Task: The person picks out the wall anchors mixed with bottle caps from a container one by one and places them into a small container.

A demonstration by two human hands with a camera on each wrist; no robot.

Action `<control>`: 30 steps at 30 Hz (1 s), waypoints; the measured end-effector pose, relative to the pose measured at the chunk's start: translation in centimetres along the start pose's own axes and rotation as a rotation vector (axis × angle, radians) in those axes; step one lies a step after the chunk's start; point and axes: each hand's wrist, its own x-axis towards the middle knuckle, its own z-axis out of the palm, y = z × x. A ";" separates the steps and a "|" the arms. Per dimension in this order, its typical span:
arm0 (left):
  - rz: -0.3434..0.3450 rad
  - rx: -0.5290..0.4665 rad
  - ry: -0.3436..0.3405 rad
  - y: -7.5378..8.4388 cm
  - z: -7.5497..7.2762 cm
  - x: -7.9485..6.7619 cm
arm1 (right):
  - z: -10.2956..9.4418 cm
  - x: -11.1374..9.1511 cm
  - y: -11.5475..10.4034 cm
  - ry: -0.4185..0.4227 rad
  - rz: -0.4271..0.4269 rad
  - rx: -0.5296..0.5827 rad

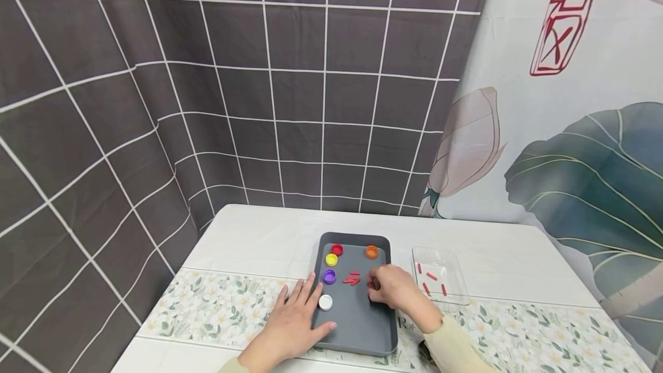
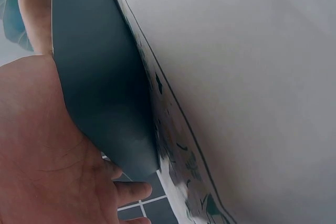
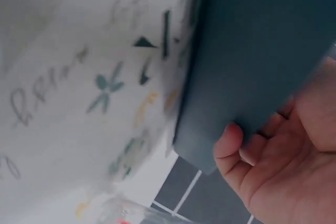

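Observation:
A grey tray [image 1: 357, 332] lies on the table, holding red [image 1: 337, 250], yellow [image 1: 331, 259], purple [image 1: 329, 277], white [image 1: 325, 302] and orange [image 1: 372, 252] round caps. Several small red sticks [image 1: 352, 281] lie together mid-tray. My left hand [image 1: 295, 321] rests with straight, spread fingers along the tray's left rim; its palm shows beside the tray wall in the left wrist view. Over the tray's right side, my right hand [image 1: 392, 288] has curled fingers, with a bit of red at the fingertips in the head view. In the right wrist view, the tray wall hides part of its fingers.
Right of the tray stands a clear plastic box [image 1: 456, 272] with several red sticks inside. A floral cloth strip [image 1: 207, 304] crosses the white table [image 1: 259, 235]. A small dark object [image 1: 425, 351] shows beside the right sleeve. Grid-patterned curtains [image 1: 295, 96] hang behind.

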 end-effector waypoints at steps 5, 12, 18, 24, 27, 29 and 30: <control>0.001 -0.003 0.002 0.0 0.0 0.1 | -1.4 -0.4 0.3 0.076 -0.003 0.083; 0.004 -0.004 0.009 -0.1 0.0 0.1 | -2.9 -1.4 1.6 0.174 -0.015 0.289; 0.006 -0.014 0.014 -0.1 0.1 0.0 | -3.4 -2.3 3.1 0.267 0.031 0.383; 0.007 -0.011 0.017 -0.1 0.1 0.0 | -3.6 -3.1 4.5 0.375 0.012 0.430; 0.007 -0.006 0.019 -0.1 0.2 0.1 | -3.8 -3.4 5.1 0.391 0.010 0.473; 0.007 -0.005 0.019 -0.2 0.2 0.1 | -4.0 -3.6 5.4 0.390 0.020 0.502; 0.007 -0.005 0.019 -0.2 0.2 0.1 | -4.1 -3.7 5.4 0.384 0.030 0.516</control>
